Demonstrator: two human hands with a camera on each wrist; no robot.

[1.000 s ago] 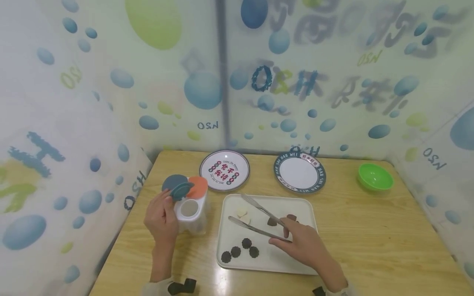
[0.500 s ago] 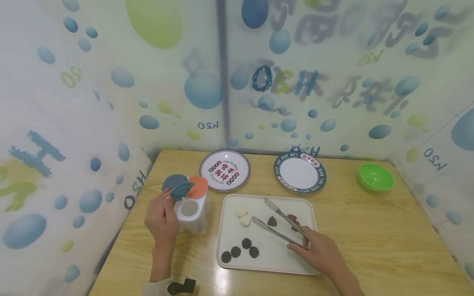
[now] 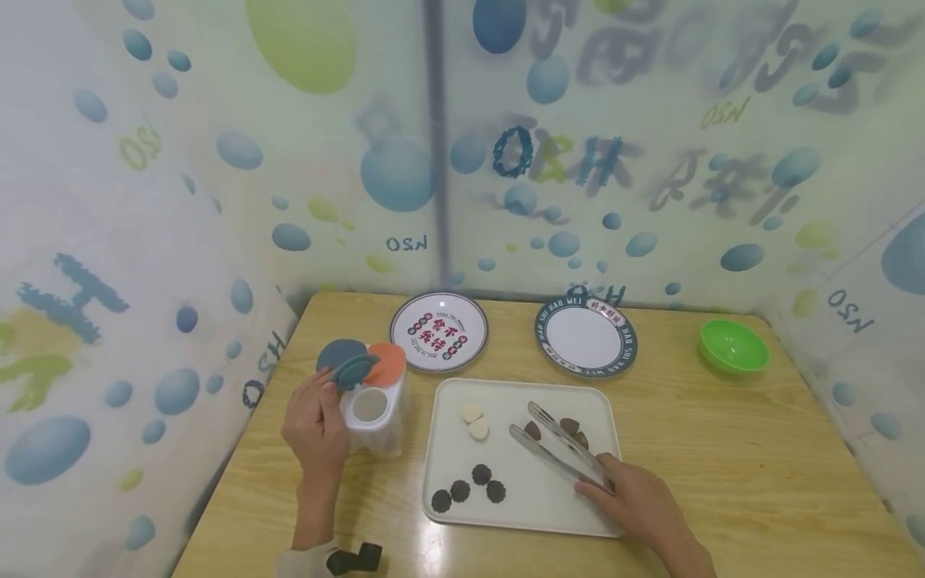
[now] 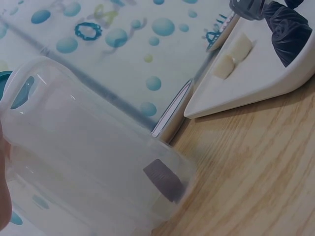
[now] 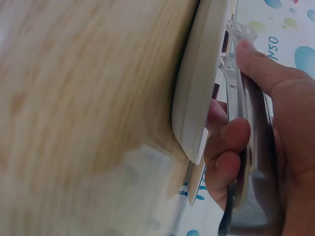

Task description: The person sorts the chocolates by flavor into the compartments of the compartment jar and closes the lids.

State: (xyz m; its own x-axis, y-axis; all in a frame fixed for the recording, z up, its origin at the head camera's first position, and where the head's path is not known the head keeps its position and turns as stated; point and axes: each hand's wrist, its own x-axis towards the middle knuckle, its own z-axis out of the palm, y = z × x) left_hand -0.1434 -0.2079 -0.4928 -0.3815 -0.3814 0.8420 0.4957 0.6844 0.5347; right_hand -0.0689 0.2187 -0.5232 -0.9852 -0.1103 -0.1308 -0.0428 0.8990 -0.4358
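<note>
My left hand (image 3: 315,425) holds up the teal lid (image 3: 354,372) of a translucent white container (image 3: 381,432), baring a round opening. Through its wall, low down in the left wrist view, a dark brown piece (image 4: 165,179) shows. My right hand (image 3: 643,494) grips metal tongs (image 3: 549,457), their arms spread over a cream tray (image 3: 535,510). One brown wedge-shaped piece (image 3: 532,431) appears between the tong tips in the head view. More brown pieces (image 3: 569,425) lie just right of them. Two off-white pieces (image 3: 478,430) and several black fluted pieces (image 3: 481,474) also lie on the tray.
Blue (image 3: 341,355) and orange lids (image 3: 388,365) top the container's other openings. Behind the tray are a plate with red characters (image 3: 441,317) and a dark-rimmed plate (image 3: 542,329). A green bowl (image 3: 733,347) stands at the back right. Patterned walls enclose the wooden table (image 3: 759,449).
My right hand has drawn the tongs rightward, from over the off-white pieces to the brown ones. The off-white pieces are now uncovered. My left hand keeps the teal lid raised.
</note>
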